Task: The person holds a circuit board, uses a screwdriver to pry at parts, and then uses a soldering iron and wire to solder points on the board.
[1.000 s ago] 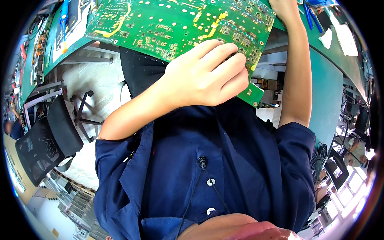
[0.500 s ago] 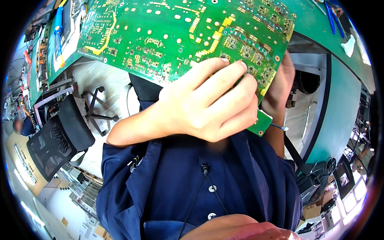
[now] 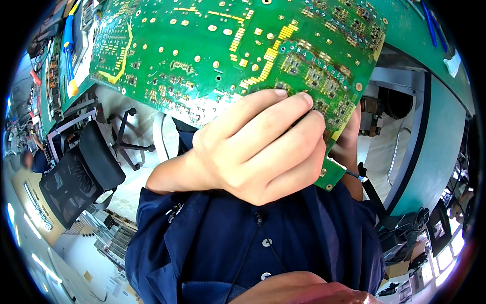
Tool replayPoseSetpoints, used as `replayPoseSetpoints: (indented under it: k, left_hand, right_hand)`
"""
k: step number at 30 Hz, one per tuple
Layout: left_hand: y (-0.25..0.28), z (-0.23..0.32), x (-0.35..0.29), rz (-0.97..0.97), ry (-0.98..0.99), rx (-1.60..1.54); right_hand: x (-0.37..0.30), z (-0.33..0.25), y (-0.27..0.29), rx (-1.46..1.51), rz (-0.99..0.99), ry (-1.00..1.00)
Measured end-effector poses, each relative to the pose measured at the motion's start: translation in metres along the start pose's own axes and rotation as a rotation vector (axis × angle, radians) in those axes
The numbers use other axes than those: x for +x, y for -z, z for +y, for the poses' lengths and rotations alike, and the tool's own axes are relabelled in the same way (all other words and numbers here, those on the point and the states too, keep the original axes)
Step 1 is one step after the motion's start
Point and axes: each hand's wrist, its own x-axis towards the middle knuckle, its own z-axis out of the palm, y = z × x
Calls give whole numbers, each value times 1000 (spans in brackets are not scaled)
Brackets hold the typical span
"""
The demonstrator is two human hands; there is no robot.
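A large green circuit board (image 3: pixel 197 38), with gold pads and many small components, fills the upper middle and is tilted toward me. My left hand (image 3: pixel 263 147) is closed on its near edge, the fingers bent over its face; the thumb is out of sight. My right hand (image 3: pixel 349 134) is mostly hidden behind the board's right edge, and its fingers do not show. Below my left hand's fingertips a small green board (image 3: pixel 331 175) sticks out, with a short cable (image 3: pixel 357 176) and connector beside it.
Green worktops (image 3: pixel 448 137) lie right and left of me. At the upper right are blue tweezer-like tools (image 3: pixel 430 25) and a white scrap (image 3: pixel 453 63). A blue and yellow tool (image 3: pixel 70 63) is on the left. A black office chair (image 3: pixel 83 172) stands left; a person (image 3: pixel 38 159) is farther off.
The circuit board and my left hand sit slightly lower in view. My right hand, blurred and more exposed at the right edge before, is now largely behind the board.
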Motion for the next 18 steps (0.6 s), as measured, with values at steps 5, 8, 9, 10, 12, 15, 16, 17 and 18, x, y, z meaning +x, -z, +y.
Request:
replayPoseSetpoints:
  k: [5,8,9,10,12,15,16,17,18]
  left_hand:
    - [3,3,0,-50,40,-15]
    - [6,3,-1,-101,23,-13]
    - [6,2,-3,-103,5,-4]
    - [7,2,-5,-105,-14,4]
    - [13,5,-4,-134,13,-33]
    - [22,7,-4,-159,28,-71]
    - [24,7,-5,-158,22,-75]
    - [25,5,-7,-156,11,-84]
    - [26,4,-8,-155,2,-92]
  right_hand:
    - [-2,4,1,-36,73,24]
    - [-3,5,5,-120,222,0]
    - [-2,6,5,-138,232,1]
    - [-1,6,6,-157,242,4]
    - [0,1,6,-179,190,21]
    - [-2,-5,13,-273,100,53]
    - [-1,-6,15,-218,76,56]
    - [-1,-7,16,-169,63,57]
    - [0,-8,17,-134,53,67]
